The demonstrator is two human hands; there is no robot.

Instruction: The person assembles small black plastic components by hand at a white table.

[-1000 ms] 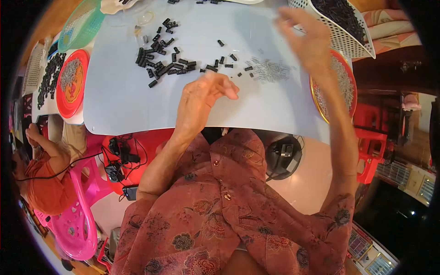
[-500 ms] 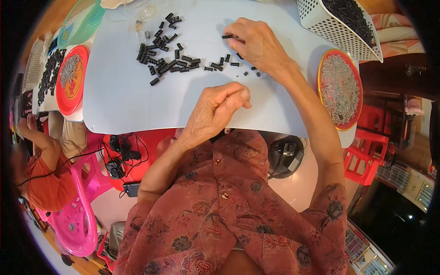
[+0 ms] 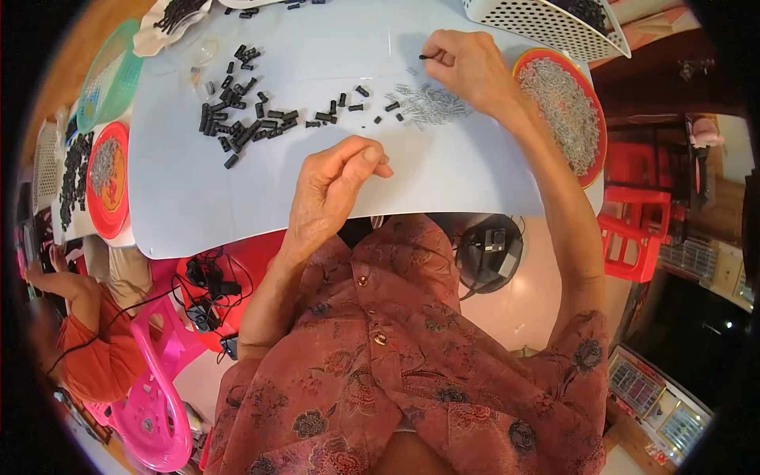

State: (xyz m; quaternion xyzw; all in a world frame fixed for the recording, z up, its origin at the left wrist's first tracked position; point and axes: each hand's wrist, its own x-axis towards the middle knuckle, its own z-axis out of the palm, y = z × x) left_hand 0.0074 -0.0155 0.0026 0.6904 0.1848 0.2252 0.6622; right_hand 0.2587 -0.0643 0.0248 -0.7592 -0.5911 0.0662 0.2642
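Note:
My right hand [image 3: 469, 70] is closed over the far right of the table, pinching a small black plastic part [image 3: 425, 57] between thumb and fingertips. Below that hand lies a spread of thin clear or silvery pieces [image 3: 431, 105]. My left hand [image 3: 336, 178] hovers near the table's front edge with its fingers curled shut; whatever they may hold is hidden. Between the hands lie scattered small black parts [image 3: 358, 92]. Further left is a loose heap of short black cylindrical pieces [image 3: 245, 127].
A red-rimmed plate [image 3: 599, 138] of silvery pieces stands at the right, below a white perforated basket [image 3: 546, 30]. At the left are another red plate [image 3: 96, 202], a green basket [image 3: 127, 71] and a person in orange [image 3: 99, 348]. Red stools [image 3: 633, 237] stand beyond the table.
My view has shifted, so the table sits further left. My right hand has moved toward the right with a black part in its fingers, uncovering the silvery pieces. The left hand remains curled.

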